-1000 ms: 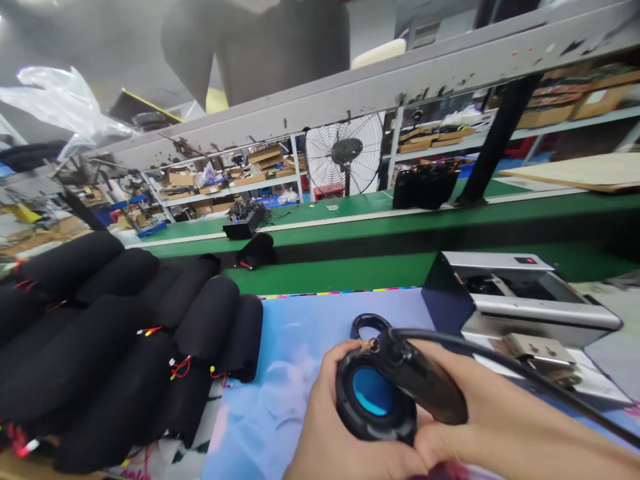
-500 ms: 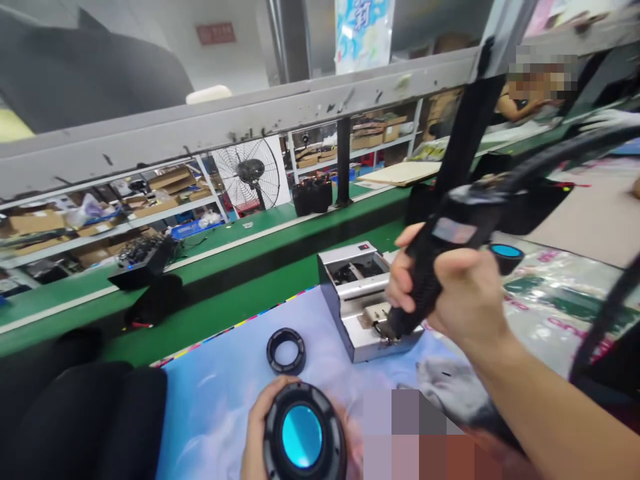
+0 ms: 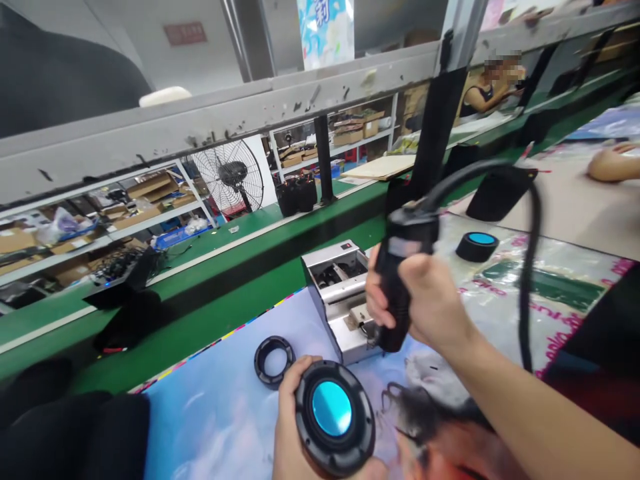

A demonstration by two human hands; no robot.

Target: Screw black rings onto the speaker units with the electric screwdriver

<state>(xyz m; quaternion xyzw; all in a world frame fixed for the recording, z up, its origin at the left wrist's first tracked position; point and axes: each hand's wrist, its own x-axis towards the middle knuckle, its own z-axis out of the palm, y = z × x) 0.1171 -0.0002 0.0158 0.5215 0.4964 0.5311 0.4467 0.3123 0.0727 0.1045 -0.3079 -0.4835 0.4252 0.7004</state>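
Observation:
My left hand (image 3: 289, 427) is wrapped round a black round housing with a blue lens (image 3: 334, 410), its lens face turned up toward me. My right hand (image 3: 433, 297) grips a black electric screwdriver (image 3: 411, 232), held nearly upright, with a thick cable (image 3: 533, 267) curving off its top. The screwdriver's lower end hangs in front of a silver screw feeder (image 3: 345, 337); its tip is hard to make out. Just beyond my left hand, a black ring (image 3: 260, 365) lies on the printed sheet (image 3: 200, 427) covering the bench.
Another black housing with a blue lens (image 3: 477, 248) stands on plastic film at right. A green conveyor belt (image 3: 235, 300) runs behind the bench, under a grey beam (image 3: 225, 110). Dark padded shapes (image 3: 75, 433) sit at lower left. A person (image 3: 483, 97) and another person's arm (image 3: 620, 165) are at right.
My right hand has drawn the screwdriver up and away from the screw feeder. My left hand and the lens housing have shifted right and slightly up. The whole view has swung somewhat right.

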